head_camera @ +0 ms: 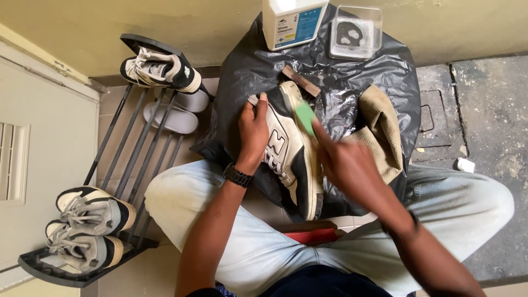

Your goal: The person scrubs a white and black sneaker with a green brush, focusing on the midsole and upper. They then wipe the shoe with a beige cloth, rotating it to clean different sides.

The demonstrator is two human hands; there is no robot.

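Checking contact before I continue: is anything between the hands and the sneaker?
Nothing visible. The left hand grips the sneaker directly at its upper. The right hand holds a green brush against the sole edge, so only the brush sits between that hand and the shoe.

Soft, even daylight, faint shadows; glare on the black plastic sheet (341, 110); right hand (346, 165) motion-blurred; edges slightly bowed.

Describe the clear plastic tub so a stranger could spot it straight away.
Start at the black plastic sheet spread on the floor by the wall. At its far edge, right of the white bottle, sits the clear tub: square, see-through and lower than the bottle.
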